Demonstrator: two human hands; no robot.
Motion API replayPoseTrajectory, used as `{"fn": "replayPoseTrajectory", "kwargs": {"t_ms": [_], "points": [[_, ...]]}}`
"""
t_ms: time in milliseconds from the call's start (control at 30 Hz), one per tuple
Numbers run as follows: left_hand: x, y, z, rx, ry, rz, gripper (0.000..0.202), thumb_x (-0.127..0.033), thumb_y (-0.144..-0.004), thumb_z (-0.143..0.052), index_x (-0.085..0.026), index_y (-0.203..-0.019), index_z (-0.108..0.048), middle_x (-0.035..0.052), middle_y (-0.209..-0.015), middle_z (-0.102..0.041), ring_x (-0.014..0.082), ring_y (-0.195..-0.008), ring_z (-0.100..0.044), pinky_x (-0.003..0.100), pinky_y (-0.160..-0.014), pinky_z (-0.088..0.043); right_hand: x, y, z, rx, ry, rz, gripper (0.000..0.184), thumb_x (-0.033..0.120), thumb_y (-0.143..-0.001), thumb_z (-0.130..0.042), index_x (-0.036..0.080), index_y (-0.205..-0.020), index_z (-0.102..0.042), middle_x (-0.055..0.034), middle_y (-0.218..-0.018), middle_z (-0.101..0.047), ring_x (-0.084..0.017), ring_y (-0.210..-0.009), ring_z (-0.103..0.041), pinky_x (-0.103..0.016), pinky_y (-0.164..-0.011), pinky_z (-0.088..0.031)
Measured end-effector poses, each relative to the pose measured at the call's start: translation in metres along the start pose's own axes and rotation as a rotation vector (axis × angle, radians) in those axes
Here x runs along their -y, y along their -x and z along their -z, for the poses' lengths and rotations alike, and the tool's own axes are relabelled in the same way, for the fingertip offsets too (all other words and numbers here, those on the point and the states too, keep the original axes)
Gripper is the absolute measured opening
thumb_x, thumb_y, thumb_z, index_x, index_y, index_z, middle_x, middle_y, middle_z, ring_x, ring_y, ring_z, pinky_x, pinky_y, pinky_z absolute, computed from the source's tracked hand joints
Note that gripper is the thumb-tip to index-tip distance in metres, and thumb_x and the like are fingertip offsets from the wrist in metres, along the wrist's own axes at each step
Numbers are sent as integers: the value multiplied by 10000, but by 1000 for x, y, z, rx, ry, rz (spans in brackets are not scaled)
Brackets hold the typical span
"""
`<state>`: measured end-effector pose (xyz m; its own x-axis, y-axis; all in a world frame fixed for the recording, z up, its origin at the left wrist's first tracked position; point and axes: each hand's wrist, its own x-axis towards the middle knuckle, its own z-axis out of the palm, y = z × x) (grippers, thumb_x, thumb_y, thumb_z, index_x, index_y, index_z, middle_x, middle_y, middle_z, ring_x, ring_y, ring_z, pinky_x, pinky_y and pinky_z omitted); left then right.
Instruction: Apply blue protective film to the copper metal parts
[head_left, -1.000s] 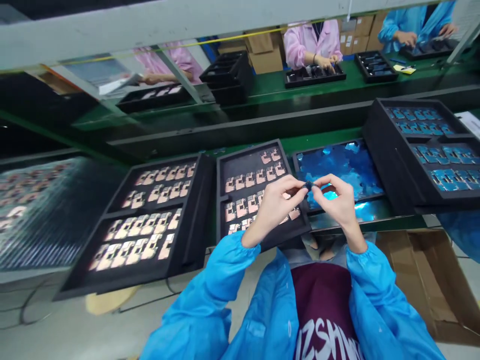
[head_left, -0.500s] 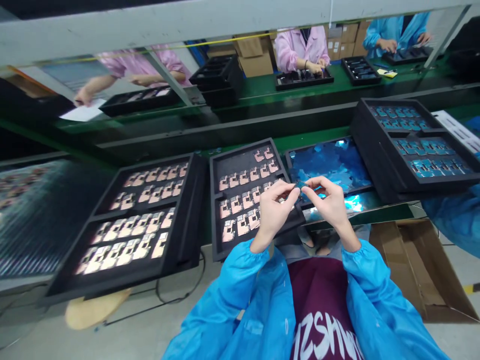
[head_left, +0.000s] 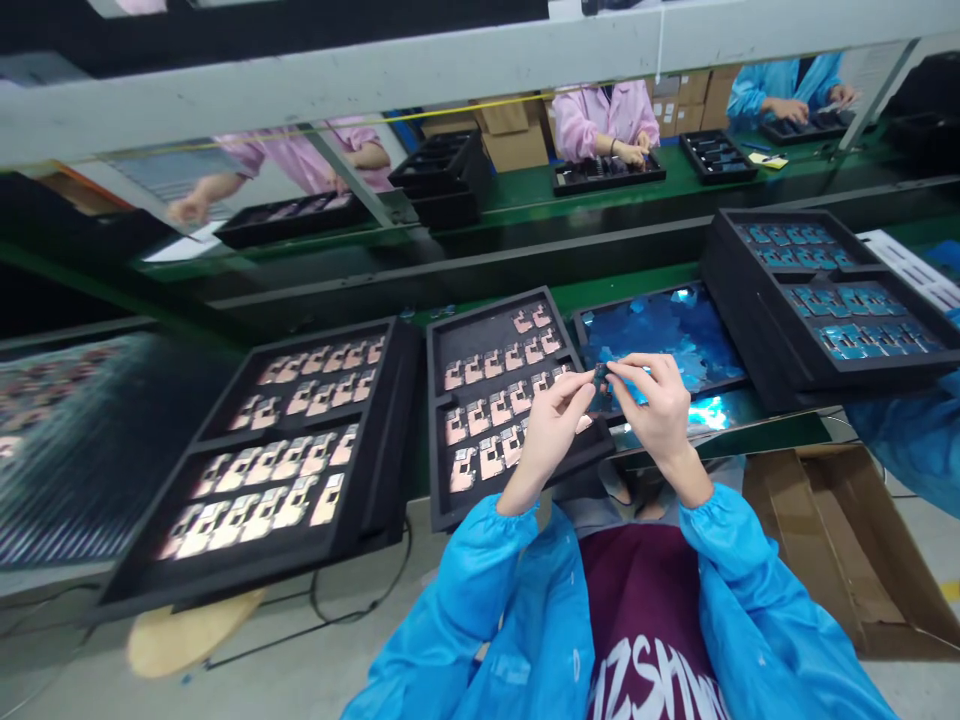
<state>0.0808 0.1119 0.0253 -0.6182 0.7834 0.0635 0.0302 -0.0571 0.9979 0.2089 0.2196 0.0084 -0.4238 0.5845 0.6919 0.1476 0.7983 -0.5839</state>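
Between my two hands is a small dark green circuit board (head_left: 601,376), held up in front of me. My left hand (head_left: 553,425) pinches its left edge with thumb and fingertips. On the other side, my right hand (head_left: 654,408) grips the board between thumb and forefinger. Behind and below them lies a black tray covered with crumpled blue film pieces (head_left: 660,335). Just left of my left hand, a black foam tray (head_left: 480,312) carries rows of copper-coloured boards (head_left: 491,457). My fingers cover part of the held board.
Another black tray (head_left: 142,572) of copper-coloured boards stands at the left. Stacked trays at the right hold green boards (head_left: 847,300). A cardboard box (head_left: 832,550) sits low at the right. Across the bench, co-workers in pink (head_left: 607,120) and blue sleeves handle trays below a metal beam (head_left: 480,70).
The circuit board has been turned so more of it shows between my fingers. Both hands stay in about the same place. The whole view has shifted slightly downward.
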Motion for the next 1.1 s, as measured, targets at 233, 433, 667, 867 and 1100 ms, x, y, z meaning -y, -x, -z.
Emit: {"fn": "replayPoseTrajectory", "kwargs": {"t_ms": [233,433,667,867,1100], "points": [[4,-9,15,62,299,249,435,-441,-743,-1000,-193,-1078,-877,83,-1063,-828,199,-875,-743,310,-779,-629,-9,3,6,100,113,317,255,157,-1085,-589,290,-1165,-792,-71,-1103,-817,-251,-1059,-734,-419,-959,-639],[10,-32,45,38,372,321,394,-357,-748,-1006,-147,-1038,-840,85,-976,-821,165,-797,-748,267,-748,-621,-12,11,10,139,42,476,267,61,-1053,-592,224,-1203,-742,-87,-1081,-818,-242,-1071,-752,-380,-954,-627],[13,-132,123,-291,-12,207,240,-275,-848,-870,-119,-1006,-778,114,-951,-818,184,-866,-777,298,-842,-619,-52,-9,-8,5,-29,-43,165,223,-1079,-575,230,-1105,-738,-87,-1012,-785,-238,-918,-717,-352,-761,-577],[33,-199,167,-339,-270,286,289,-213,-681,-946,-138,-851,-724,60,-781,-758,155,-739,-720,277,-754,-581,-124,-57,-30,277,224,-442,253,268,-1010,-569,151,-1125,-762,-180,-1099,-798,-329,-1035,-729,-480,-947,-588],[61,-218,182,-170,-458,378,321,-270,-651,-996,-141,-788,-736,92,-726,-765,205,-678,-738,331,-727,-605,-131,-43,-21,195,353,-213,459,359,-1092,-491,142,-1458,-661,-244,-1556,-600,-394,-1452,-549,-590,-1173,-513]]}}
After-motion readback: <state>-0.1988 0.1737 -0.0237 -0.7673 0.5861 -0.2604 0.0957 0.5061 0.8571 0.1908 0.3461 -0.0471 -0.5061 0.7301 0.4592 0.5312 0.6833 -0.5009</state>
